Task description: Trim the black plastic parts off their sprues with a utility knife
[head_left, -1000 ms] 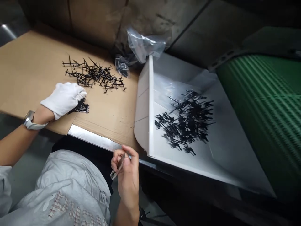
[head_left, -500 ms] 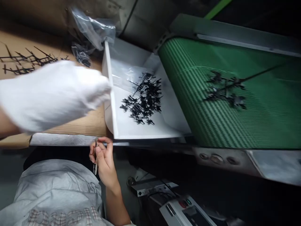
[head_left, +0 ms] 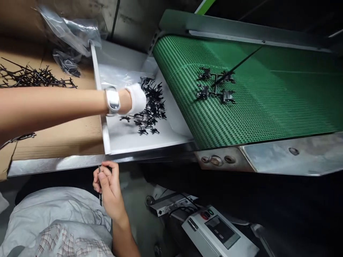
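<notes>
My left hand (head_left: 138, 99), in a white glove and with a watch at the wrist, reaches over a pile of black plastic moulded parts (head_left: 154, 103) in a white tray (head_left: 106, 137). Its fingers point away from me and are hidden, so I cannot tell whether it grips a part. Low in front of my body, at the metal table edge, my bare right hand (head_left: 109, 189) is closed around small snips (head_left: 100, 189), held upright between thumb and fingers. A clear plastic bag (head_left: 115, 78) lies in the tray behind the pile.
Right of the tray runs a green conveyor belt (head_left: 254, 110) carrying a black sprue with several parts (head_left: 215, 85). Thin black sprues (head_left: 40, 76) are heaped on cardboard (head_left: 66, 139) at left. Plastic bags (head_left: 80, 32) stand behind. A control box (head_left: 219, 232) sits below.
My left hand has moved right, from beside the tray wall to over the pile inside. My right hand keeps the snips. The view has shifted right, and the belt's parts appear further left.
</notes>
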`<move>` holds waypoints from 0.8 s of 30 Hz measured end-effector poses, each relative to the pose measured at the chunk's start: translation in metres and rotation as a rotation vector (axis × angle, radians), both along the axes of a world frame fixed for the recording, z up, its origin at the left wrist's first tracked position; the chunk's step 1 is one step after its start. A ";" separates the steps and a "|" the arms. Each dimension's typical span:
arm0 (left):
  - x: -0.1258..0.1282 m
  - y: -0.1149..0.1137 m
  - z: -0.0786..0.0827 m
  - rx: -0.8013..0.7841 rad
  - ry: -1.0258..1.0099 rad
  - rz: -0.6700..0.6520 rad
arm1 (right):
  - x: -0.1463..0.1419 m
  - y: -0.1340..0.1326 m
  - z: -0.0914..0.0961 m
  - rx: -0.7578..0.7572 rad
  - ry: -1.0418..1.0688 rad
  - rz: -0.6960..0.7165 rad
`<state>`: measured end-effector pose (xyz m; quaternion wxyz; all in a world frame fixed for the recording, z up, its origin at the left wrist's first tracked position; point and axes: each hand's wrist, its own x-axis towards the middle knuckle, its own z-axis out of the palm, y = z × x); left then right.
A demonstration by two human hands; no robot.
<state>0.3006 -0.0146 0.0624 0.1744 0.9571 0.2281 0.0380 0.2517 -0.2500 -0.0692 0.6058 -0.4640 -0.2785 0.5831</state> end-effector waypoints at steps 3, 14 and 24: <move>-0.024 0.020 0.025 -0.040 0.090 -0.022 | 0.005 0.004 -0.003 0.006 0.016 0.009; -0.072 0.030 0.007 -0.497 -0.319 0.172 | 0.008 0.005 0.002 0.018 -0.049 0.048; -0.075 0.024 0.000 -0.535 -0.460 0.229 | 0.036 -0.013 0.033 0.070 -0.293 0.125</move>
